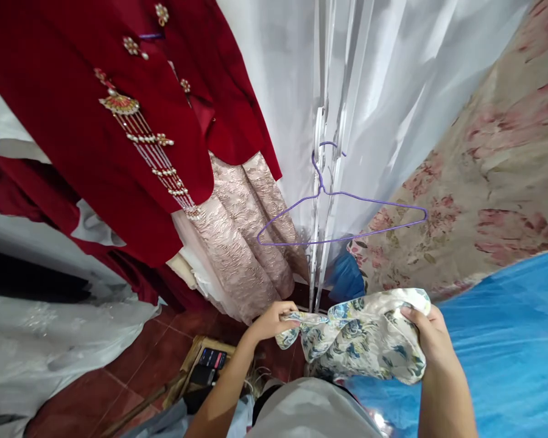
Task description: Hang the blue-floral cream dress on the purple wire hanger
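Note:
Between my two hands is a white cloth garment with a blue and green floral print, gathered in folds in front of my body. My left hand pinches its narrow left end, thumb over the fabric. At the other end, my right hand grips a bunched edge, with the thumb on top. A bare purple hanger hangs just beyond the cloth from a white metal stand; neither hand touches it. The garment's lower part is partly hidden by its own folds.
Dark red jackets with beaded trim hang at left above a pink brocade skirt. White curtains are behind. A floral cloth and blue fabric are at right. A phone lies on a wooden stool low at left.

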The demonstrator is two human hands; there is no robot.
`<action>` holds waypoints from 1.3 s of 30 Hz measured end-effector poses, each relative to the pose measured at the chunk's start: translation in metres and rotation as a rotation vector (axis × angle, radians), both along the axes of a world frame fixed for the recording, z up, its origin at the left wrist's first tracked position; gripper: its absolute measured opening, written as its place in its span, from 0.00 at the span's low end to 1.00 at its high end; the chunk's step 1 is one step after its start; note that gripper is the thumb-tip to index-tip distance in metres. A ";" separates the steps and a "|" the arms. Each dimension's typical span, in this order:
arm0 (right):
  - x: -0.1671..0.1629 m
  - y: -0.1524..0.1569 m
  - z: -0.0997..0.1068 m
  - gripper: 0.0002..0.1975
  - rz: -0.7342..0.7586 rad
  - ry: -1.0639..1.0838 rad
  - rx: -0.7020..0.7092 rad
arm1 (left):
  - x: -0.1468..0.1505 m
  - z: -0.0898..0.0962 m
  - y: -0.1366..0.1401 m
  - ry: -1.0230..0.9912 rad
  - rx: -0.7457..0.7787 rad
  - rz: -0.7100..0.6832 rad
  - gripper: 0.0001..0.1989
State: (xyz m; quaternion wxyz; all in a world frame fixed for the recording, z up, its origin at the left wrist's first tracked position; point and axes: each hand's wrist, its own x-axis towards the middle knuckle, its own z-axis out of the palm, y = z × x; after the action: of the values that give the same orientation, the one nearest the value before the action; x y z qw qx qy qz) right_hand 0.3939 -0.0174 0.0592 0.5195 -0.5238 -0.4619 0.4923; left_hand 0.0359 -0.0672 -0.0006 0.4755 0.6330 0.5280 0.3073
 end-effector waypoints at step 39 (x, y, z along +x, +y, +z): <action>-0.128 0.044 0.048 0.14 0.068 -0.580 0.447 | -0.131 0.190 0.131 -0.139 0.402 -0.137 0.15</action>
State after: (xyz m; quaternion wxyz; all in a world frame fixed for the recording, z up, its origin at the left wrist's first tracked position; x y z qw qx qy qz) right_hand 0.2661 0.0266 0.1071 0.4519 -0.4997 -0.7032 0.2273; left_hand -0.0947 0.0637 0.1894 0.3950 0.7267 0.3777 0.4162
